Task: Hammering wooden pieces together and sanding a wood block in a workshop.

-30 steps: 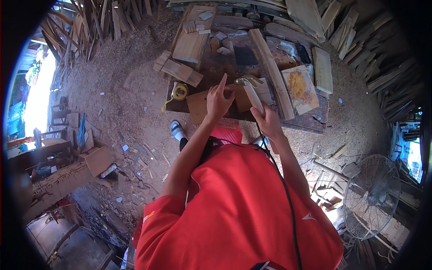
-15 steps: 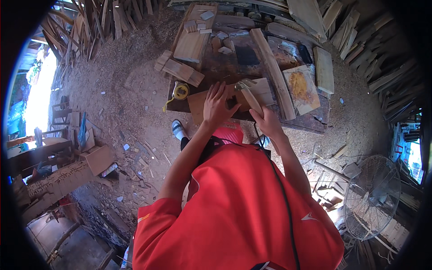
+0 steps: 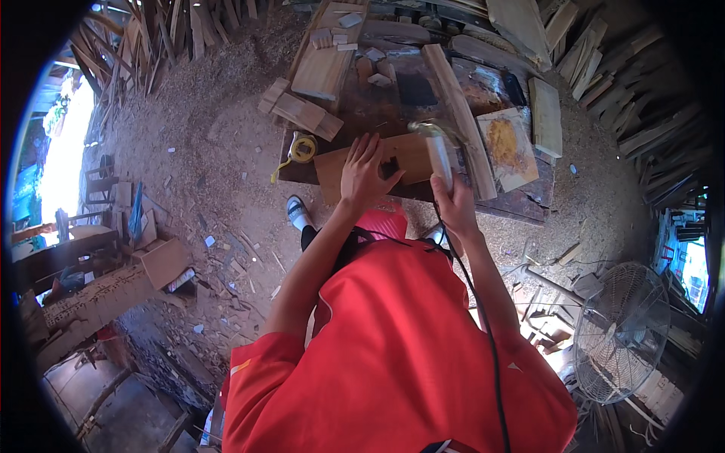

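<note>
A hammer (image 3: 440,158) with a pale handle is in my right hand (image 3: 456,206), its fingers wrapped round the handle. The metal head is raised over the right part of a wooden board (image 3: 411,151), blurred by motion. My left hand (image 3: 364,170) lies on the left part of that board with fingers stretched out and the thumb apart. Beside the thumb a dark notch or hole shows in the board. The board lies along the near edge of a worn workbench (image 3: 362,113).
A yellow tape measure (image 3: 303,149) sits at the bench's left edge. A long plank (image 3: 461,121) and a stained square board (image 3: 506,147) lie to the right. Small wood blocks (image 3: 321,38) rest on a far-left board. A caged fan (image 3: 623,332) stands at right.
My right hand has swung the hammer to the right and up from the board. My left hand stays in place on the board.
</note>
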A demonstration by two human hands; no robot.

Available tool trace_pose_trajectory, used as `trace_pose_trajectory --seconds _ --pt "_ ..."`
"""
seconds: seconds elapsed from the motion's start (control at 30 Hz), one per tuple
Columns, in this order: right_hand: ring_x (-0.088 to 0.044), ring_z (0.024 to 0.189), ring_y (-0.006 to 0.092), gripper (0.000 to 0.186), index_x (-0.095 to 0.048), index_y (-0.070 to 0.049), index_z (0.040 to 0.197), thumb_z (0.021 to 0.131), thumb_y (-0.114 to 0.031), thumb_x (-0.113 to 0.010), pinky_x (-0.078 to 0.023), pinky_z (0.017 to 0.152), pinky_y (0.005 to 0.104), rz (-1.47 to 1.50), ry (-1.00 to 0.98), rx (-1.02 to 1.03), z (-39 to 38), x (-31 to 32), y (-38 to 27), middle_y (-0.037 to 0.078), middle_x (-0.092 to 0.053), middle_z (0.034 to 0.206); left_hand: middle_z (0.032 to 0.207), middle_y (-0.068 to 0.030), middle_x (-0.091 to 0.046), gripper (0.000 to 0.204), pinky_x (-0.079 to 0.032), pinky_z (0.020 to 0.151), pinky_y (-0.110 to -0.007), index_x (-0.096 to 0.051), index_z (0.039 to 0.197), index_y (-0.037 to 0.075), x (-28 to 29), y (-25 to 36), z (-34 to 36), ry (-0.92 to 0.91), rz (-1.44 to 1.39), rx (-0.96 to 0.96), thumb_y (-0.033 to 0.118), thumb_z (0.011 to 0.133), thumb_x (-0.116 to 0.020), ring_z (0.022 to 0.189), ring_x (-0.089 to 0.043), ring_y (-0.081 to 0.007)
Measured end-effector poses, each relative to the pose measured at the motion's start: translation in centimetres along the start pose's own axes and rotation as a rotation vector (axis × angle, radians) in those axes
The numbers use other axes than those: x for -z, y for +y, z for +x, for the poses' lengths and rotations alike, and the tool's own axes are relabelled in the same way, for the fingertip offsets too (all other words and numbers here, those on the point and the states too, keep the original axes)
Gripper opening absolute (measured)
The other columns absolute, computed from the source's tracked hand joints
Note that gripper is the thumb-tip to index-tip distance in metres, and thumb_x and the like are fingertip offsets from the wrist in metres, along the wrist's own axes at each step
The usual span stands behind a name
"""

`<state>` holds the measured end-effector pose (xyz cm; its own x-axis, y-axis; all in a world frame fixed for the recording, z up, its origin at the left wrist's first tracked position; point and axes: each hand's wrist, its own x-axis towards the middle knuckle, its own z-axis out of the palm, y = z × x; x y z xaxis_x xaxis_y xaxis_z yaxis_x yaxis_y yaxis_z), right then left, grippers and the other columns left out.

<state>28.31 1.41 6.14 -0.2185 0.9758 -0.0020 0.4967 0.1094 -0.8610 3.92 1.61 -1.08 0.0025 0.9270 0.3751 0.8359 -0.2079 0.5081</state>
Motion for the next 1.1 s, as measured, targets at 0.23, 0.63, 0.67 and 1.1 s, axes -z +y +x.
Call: trace_pose_trajectory --seconds 0.23,0.63,0.67,1.1 --pt "-0.074 0.080 0.0511 0.044 -0.068 0.005 0.112 0.108 -0.040 -0.068 -0.054 0.066 0.0526 -0.226 -0.117 0.036 -0.2 -0.1 2.0 0.028 -0.071 0.080 0.154 -0.0212 -0.063 0.079 -0.037 0.131 -0.051 -0.069 0.139 -0.006 -0.2 0.3 0.4 0.014 0.015 -0.017 0.048 0.084 -0.088 0.150 -0.054 -0.0371" --pt "-0.070 0.068 0.0358 0.044 -0.068 0.002 0.116 0.109 -0.042 -0.068 -0.051 0.062 0.0455 -0.133 -0.076 0.067 -0.1 0.5 0.1 0.020 -0.068 0.074 0.154 -0.0214 -0.063 0.079 -0.036 0.131 -0.051 -0.068 0.141 -0.005 -0.2 0.0 0.2 0.022 0.020 -0.010 0.049 0.086 -0.086 0.150 -0.054 -0.0371" --pt "-0.077 0.078 0.0433 0.045 -0.069 0.003 0.118 0.109 -0.041 -0.067 -0.056 0.067 0.0479 -0.082 -0.084 0.002 -0.3 1.2 -1.6 0.024 -0.073 0.081 0.154 -0.0215 -0.063 0.079 -0.036 0.131 -0.051 -0.068 0.141 -0.005 -0.1 0.3 0.2 0.018 0.016 0.004 0.049 0.086 -0.086 0.150 -0.054 -0.0371" --pt "-0.076 0.088 0.0504 0.059 -0.069 0.006 0.114 0.108 -0.053 -0.066 -0.055 0.074 0.0525 0.041 -0.053 -0.093 0.3 0.2 0.3 0.028 -0.075 0.087 0.154 -0.0220 -0.063 0.076 -0.035 0.132 -0.050 -0.066 0.143 -0.004 -0.3 0.3 0.3 0.020 0.002 0.003 0.046 0.088 -0.084 0.150 -0.053 -0.0374"
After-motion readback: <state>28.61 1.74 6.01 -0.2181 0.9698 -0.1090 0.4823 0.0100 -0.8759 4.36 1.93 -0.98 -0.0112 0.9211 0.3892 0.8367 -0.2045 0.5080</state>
